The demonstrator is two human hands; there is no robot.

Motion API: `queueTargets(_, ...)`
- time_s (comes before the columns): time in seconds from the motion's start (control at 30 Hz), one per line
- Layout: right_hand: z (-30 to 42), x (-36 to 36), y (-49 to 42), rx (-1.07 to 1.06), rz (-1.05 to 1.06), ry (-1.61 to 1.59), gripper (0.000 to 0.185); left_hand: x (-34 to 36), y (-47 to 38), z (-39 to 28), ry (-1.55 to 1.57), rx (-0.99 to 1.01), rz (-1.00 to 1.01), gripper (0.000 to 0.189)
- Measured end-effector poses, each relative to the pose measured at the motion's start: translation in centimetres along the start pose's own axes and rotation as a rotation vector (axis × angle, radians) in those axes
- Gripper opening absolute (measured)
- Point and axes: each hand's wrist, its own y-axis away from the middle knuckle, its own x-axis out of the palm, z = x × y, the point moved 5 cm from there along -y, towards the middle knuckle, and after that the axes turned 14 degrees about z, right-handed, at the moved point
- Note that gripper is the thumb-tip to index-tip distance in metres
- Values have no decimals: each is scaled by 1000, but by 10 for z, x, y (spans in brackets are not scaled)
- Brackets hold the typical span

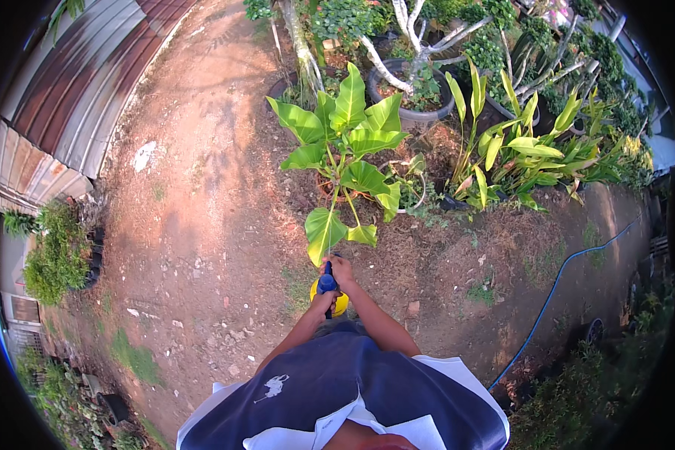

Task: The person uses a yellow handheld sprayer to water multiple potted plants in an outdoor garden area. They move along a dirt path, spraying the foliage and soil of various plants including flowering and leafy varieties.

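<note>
Close in front of my body is a pump spray bottle with a yellow tank (340,305) and a blue top (327,283). My left hand (323,302) grips its dark handle at the near end. At the nozzle end, my right hand (340,271) is closed around the front of the sprayer head; its fingers partly hide the nozzle. A thin pale streak, seemingly spray, runs from there towards a large-leaved potted plant (363,177). The plant's lowest leaf (324,229) hangs just beyond my hands. Much of the tank is covered by my hands and the sprayer head.
Behind the leafy plant stand a big round pot (410,115) with a white-stemmed shrub and a clump of long-leaved plants (531,149). A blue hose (551,298) curves over the ground at right. Rusty corrugated sheets (84,79) and a bushy plant (56,253) are at left.
</note>
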Motion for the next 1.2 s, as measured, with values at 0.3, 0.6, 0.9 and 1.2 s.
queueTargets(0.3,3,3,4,3,-43,-22,18,-1,1,4,-21,0,-4,17)
queueTargets(0.6,3,4,7,-14,12,-55,17,-1,3,6,-1,10,23,18)
queueTargets(0.9,-5,-5,4,-23,-39,-81,16,-1,0,11,-13,-2,32,21)
queueTargets(1.2,3,-11,11,-42,-209,139,20,4,5,15,-31,-22,30,24)
